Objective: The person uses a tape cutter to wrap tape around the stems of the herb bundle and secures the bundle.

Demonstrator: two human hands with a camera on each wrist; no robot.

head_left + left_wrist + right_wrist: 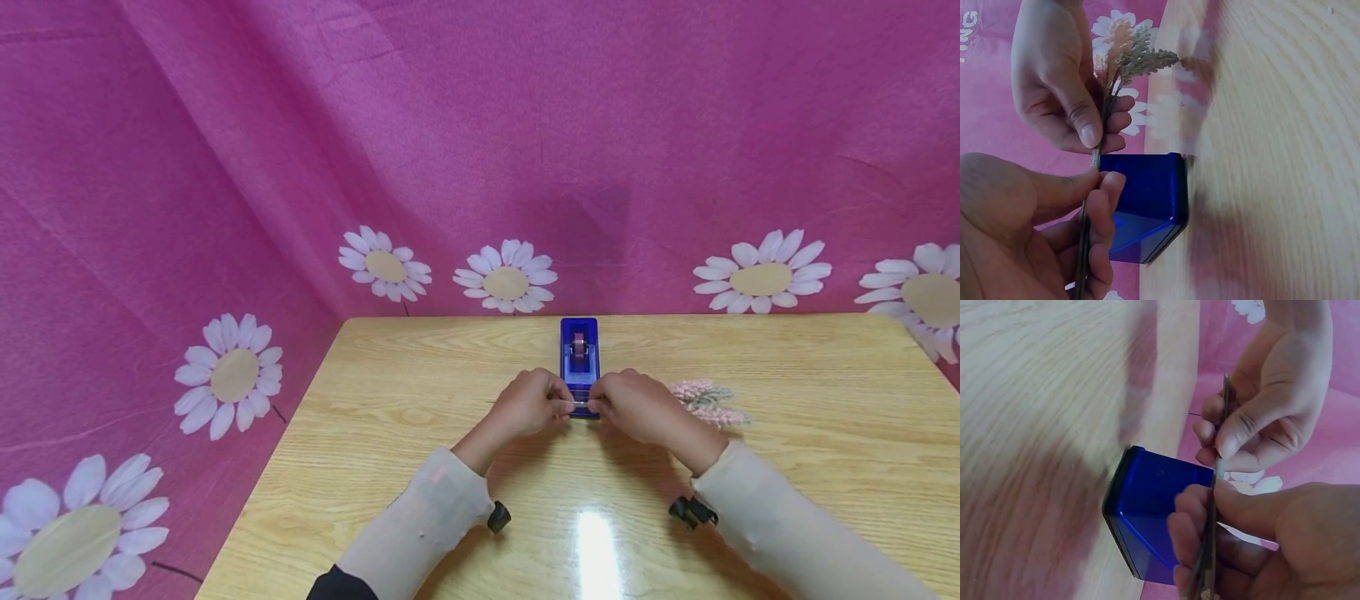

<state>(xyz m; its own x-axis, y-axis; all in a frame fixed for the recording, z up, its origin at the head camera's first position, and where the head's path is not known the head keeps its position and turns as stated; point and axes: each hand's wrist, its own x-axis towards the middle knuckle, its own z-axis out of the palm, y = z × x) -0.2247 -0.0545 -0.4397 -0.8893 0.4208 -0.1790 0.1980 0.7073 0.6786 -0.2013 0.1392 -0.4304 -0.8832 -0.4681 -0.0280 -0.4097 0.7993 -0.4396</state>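
Both hands hold one small bunch of artificial flowers [708, 404], pink and grey-green sprigs on thin dark stems [1082, 250]. The left hand [532, 404] pinches the stems between thumb and fingers, toward their bare ends. Just beside it, the right hand [636, 407] pinches the same stems nearer the flower heads [1141, 56]. Between the two thumbs a short pale, shiny band [1219, 467] shows around the stems. Right behind the hands stands a blue tape dispenser [580, 377]; the hands overlap its near end in the head view.
A tape roll [578, 344] sits in the dispenser. Everything is on a light wood table [420, 358]. A pink cloth [480, 150] with white daisies hangs behind and to the left. Black wrist devices [498, 517] sit under both sleeves.
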